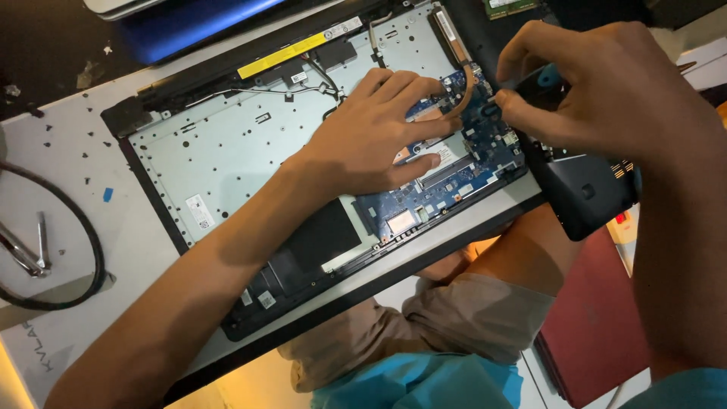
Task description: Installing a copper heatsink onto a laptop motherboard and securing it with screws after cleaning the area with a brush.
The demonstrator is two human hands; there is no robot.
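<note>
An opened laptop chassis [227, 151] lies bottom-up on a white table, its pale metal inner plate bare. A blue circuit board [454, 189] fills its right part, with a copper heat pipe [463, 72] curving over it. My left hand [379, 136] lies flat on the board with the fingers spread, pressing near the copper plate. My right hand [606, 83] grips a blue-and-black screwdriver [530, 83], its tip down at the board's upper right edge. A long black battery with a yellow label [291, 53] runs along the chassis's far edge.
A black plastic cover [587, 189] lies at the laptop's right end. A black cable loop [68, 227] and metal tweezers [30, 250] rest on the white table [45, 136] at left. A blue laptop [189, 23] lies behind. My knees and a red mat [598, 326] show below.
</note>
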